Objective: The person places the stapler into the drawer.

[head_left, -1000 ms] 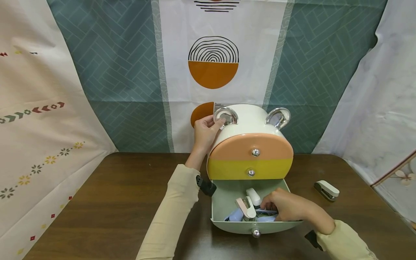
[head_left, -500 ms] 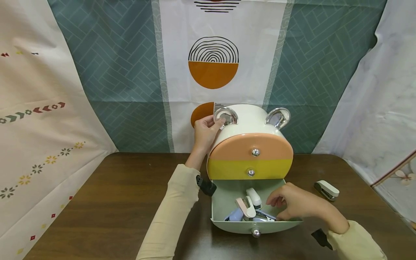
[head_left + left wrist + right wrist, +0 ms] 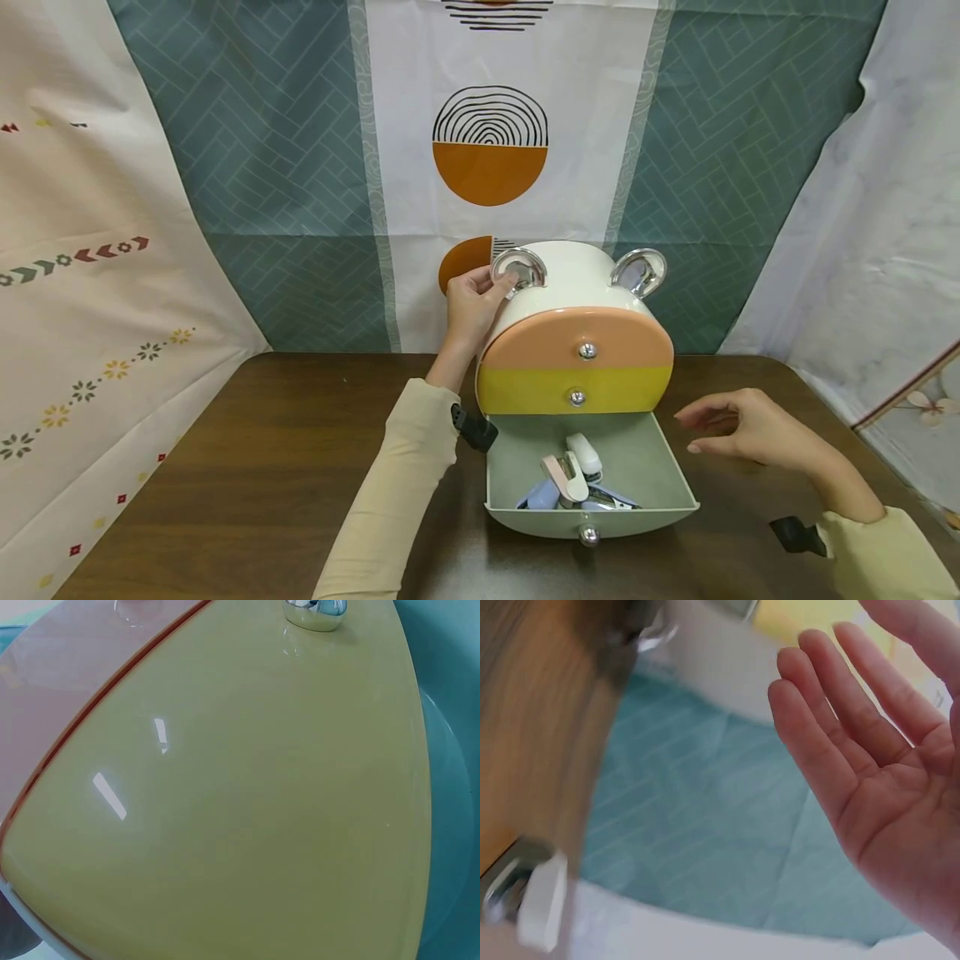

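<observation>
A: What has just been changed?

B: The right hand has been drawn out of the green drawer and carried off to the right, above the bench. Its fingers are loosely bent, and nothing is held by them.

A: What is meant by that?

B: The handling inside the drawer seems to have been broken off, so that the hand is free. A stapler, white and dark, is shown on the bench in the right wrist view; it is badly blurred there and is covered by the hand in the head view, so how near it is to the fingers cannot fairly be told.

A: And the things in the drawer?

B: They are heaped loosely near its front wall. A blue stapler is seen at the left, partly hidden by that wall. Beside it a pink-and-white stapler is laid aslant, and behind that a white stapler is seen.

A: Farther back?

B: The white cabinet is stood there, its yellow drawer and orange drawer closed. Its left silver ear is pinched by the left hand. Beyond it, patterned cloth is hung.
</observation>
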`<state>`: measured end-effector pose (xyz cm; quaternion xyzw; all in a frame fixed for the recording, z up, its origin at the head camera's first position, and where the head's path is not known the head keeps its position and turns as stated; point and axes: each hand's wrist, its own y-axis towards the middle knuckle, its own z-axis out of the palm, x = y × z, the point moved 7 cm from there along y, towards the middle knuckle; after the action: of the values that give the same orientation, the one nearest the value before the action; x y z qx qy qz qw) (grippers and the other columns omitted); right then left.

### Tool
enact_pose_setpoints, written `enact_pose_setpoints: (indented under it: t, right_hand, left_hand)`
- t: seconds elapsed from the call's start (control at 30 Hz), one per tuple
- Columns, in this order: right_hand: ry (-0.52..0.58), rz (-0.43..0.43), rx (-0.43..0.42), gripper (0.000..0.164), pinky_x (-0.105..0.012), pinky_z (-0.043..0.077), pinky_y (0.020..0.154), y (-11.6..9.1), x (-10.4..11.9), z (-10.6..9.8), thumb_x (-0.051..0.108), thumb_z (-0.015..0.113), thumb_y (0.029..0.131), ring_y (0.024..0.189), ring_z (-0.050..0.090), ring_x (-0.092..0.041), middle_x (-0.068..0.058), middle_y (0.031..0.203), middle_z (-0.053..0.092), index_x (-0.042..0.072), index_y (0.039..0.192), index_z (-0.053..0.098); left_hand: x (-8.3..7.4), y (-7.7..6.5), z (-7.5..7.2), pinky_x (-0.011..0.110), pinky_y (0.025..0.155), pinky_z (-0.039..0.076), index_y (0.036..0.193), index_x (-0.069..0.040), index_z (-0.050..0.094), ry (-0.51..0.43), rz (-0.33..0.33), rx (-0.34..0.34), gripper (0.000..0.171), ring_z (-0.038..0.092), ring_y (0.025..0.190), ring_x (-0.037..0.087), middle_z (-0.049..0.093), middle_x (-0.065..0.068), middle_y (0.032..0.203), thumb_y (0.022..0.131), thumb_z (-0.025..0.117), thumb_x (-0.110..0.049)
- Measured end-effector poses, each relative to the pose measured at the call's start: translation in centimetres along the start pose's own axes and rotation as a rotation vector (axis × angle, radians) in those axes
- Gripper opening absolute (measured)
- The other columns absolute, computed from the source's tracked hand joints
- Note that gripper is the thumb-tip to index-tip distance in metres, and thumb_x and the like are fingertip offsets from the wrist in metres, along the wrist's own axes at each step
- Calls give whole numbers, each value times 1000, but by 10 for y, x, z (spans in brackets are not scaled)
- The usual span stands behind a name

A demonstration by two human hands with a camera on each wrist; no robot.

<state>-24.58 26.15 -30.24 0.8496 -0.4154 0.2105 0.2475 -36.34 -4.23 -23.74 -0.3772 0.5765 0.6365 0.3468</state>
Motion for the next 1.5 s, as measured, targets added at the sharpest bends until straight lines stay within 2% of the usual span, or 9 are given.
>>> enact_pose_setpoints:
  t: [0.13, 0.23, 0.33, 0.5, 0.67, 0.77, 0.87, 1.07, 1.5]
  right_hand:
    - [-25, 103, -73, 28, -21, 50, 63, -10, -30, -14, 13, 76, 73, 78, 62, -2, 14, 90, 66, 4, 98, 67]
    - [-26, 212, -101, 34, -20, 50, 63, -18, -54, -22, 17, 75, 74, 79, 63, -4, 14, 92, 66, 2, 102, 65]
    - [-20, 288, -122, 40, -20, 50, 64, -25, -75, -28, 18, 74, 76, 81, 63, -3, 1, 97, 67, -3, 108, 62]
    - [-83, 345, -122, 49, -19, 48, 62, -34, -104, -34, 19, 74, 76, 82, 60, 1, -25, 103, 63, -10, 112, 58]
    - [-181, 393, -75, 52, -22, 47, 62, -40, -129, -31, 22, 75, 74, 80, 57, -2, -25, 102, 63, -11, 111, 58]
    - [-185, 405, -43, 53, -23, 47, 62, -41, -140, -28, 19, 75, 73, 79, 59, -8, -25, 98, 64, -14, 111, 57]
    - [-161, 414, -12, 54, -24, 48, 60, -42, -148, -25, 16, 75, 73, 79, 62, -17, -26, 97, 63, -16, 111, 55]
    - [-140, 406, 24, 52, -24, 48, 58, -41, -155, -21, 11, 74, 72, 74, 61, -13, -26, 94, 64, -19, 108, 54]
    - [-209, 439, 0, 47, -26, 48, 55, -43, -149, -24, 13, 73, 72, 75, 64, -26, -25, 93, 64, -16, 106, 58]
  left_hand:
    - [0, 0, 0, 22, 56, 50, 94, 2, 70, 1, 1, -2, 22, 62, 62, 8, 69, 16, 86, 81, 69, -16]
    - [-1, 0, 0, 22, 56, 50, 95, 2, 70, 2, 4, -1, 22, 62, 63, 8, 69, 16, 86, 81, 68, -16]
    - [-1, 0, 0, 22, 56, 51, 95, 2, 70, 3, 4, -2, 23, 62, 64, 8, 69, 16, 87, 81, 69, -16]
    - [0, -1, 0, 22, 55, 50, 95, 2, 70, -3, -6, -7, 23, 61, 62, 8, 69, 15, 85, 81, 69, -16]
    - [2, 0, 0, 21, 55, 50, 94, 3, 69, -11, -9, -8, 22, 61, 62, 7, 69, 15, 84, 81, 69, -15]
    - [3, 0, 0, 22, 55, 49, 93, 3, 70, -13, -4, -6, 22, 61, 61, 8, 69, 14, 83, 81, 69, -15]
    - [2, 1, 0, 22, 54, 49, 92, 3, 70, -13, -3, -5, 21, 61, 61, 8, 69, 14, 82, 81, 69, -14]
    - [1, 1, 1, 21, 55, 49, 93, 5, 69, -25, -13, 1, 23, 61, 61, 6, 69, 17, 85, 81, 69, -14]
    - [1, 2, 1, 21, 55, 50, 94, 4, 69, -18, -9, -3, 22, 61, 61, 6, 69, 18, 86, 81, 69, -14]
